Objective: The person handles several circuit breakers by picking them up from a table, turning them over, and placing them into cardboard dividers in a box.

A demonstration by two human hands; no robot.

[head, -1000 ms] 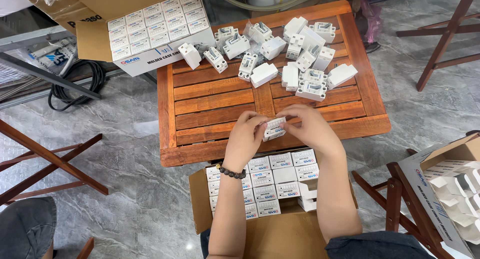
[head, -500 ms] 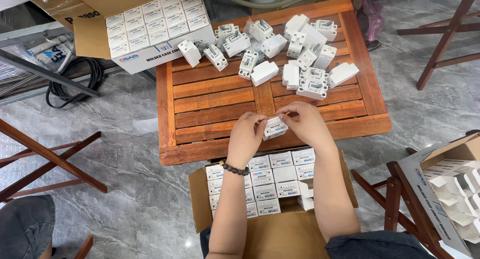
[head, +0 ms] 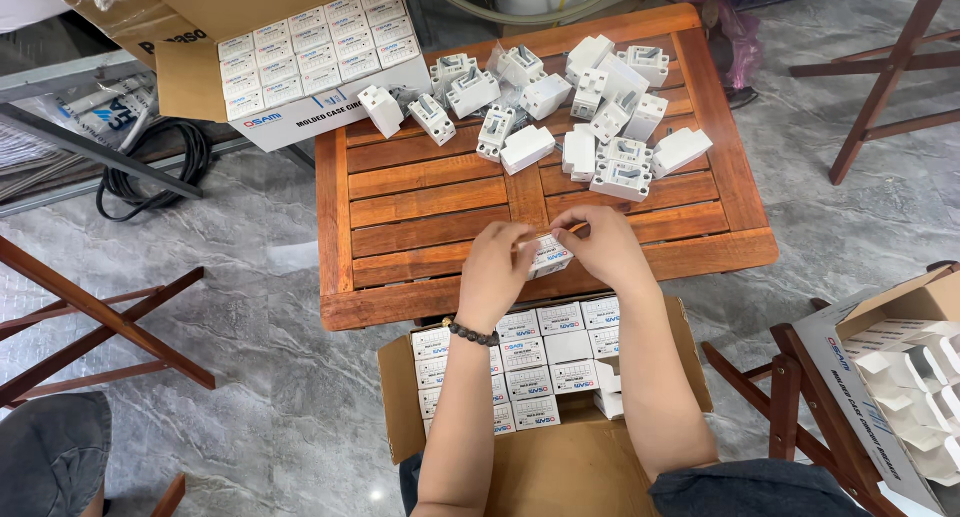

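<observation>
The small white carton [head: 549,256] sits between both hands above the near edge of the wooden slatted surface [head: 430,192], and it is the one thing being handled. Taking the scene from largest to smallest, the surface comes first: a reddish-brown low table on a grey marbled floor, with folding wooden frames standing around it. At its far left corner leans a big open cardboard box [head: 310,52] tightly filled with rows of small white cartons, tilted so that its contents face the person. A second open cardboard box [head: 545,362] rests below the near edge of the surface, just in front of the person's lap, its cartons packed in neat rows within easy reach. Across the far right part of the surface lies a loose heap of white circuit breakers [head: 590,112], unboxed and tumbled at odd angles, well apart from the hands. The left hand [head: 497,269], with a dark bead bracelet at the wrist, is curled around the left end of the carton, fingers bent closed on it. The right hand [head: 600,242] pinches the upper right edge with fingertips drawn together, seemingly at a flap; holding both ends keeps the little carton steady over the surface.
</observation>
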